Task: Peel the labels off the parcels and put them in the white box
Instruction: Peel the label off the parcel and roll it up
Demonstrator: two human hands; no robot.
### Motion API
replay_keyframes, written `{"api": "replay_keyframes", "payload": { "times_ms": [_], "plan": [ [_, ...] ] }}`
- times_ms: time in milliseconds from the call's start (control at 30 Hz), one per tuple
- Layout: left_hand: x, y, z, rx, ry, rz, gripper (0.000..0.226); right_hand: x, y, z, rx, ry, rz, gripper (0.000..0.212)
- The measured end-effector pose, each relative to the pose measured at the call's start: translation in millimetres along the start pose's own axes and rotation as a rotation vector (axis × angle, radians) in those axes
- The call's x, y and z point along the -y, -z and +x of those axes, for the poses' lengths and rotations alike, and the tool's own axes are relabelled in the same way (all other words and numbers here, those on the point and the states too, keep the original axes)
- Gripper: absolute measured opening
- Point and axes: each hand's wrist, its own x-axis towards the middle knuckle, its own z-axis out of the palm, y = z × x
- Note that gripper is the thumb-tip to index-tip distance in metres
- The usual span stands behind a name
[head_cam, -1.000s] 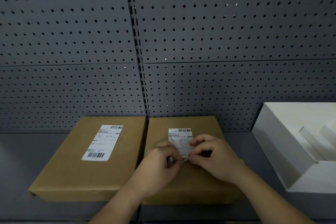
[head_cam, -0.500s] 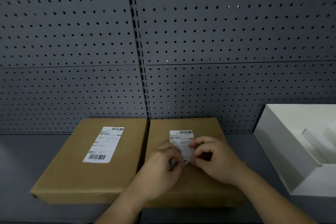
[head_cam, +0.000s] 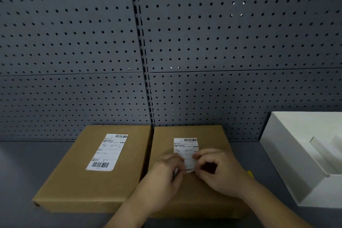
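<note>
Right parcel (head_cam: pixel 192 192): flat brown carton on the grey shelf (head_cam: pixel 27 172), touching the left parcel (head_cam: pixel 88 177).
Right label (head_cam: pixel 186 151): white, barcode along its far edge, near end lifted at the fingers.
Left hand (head_cam: pixel 162 181): fingers curled, pinching the label's near left corner.
Right hand (head_cam: pixel 220 172): fingertips pinching the label's right edge.
Left label (head_cam: pixel 108 152): white, barcodes at both ends, lying flat.
White box (head_cam: pixel 288 155): open, far right, apart from the parcels.

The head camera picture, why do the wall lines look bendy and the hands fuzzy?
Head view: the wide lens bows the grey pegboard wall; dim light darkens the corners; the left hand and right hand are motion-blurred at the white paper label on the right brown cardboard parcel.
</note>
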Motion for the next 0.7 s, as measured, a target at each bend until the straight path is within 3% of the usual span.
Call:
{"api": "replay_keyframes", "payload": {
  "times_ms": [167, 333, 467, 700],
  "plan": [
    [0, -1, 0, 0.002, -0.005, 0.017, 0.020, 2, 1, 1, 0.006, 0.048, -0.014, 0.004],
    [4, 5, 1, 0.017, 0.034, -0.038, 0.007, 4, 4, 2, -0.017, -0.001, 0.048, 0.003],
    [9, 10, 2, 0.041, 0.060, -0.042, 0.009, 5, 6, 0, -0.014, -0.046, 0.102, 0.005],
    [13, 6, 1, 0.026, -0.017, 0.024, 0.004, 2, 3, 1, 0.012, -0.040, 0.071, 0.004]
  ]
}}
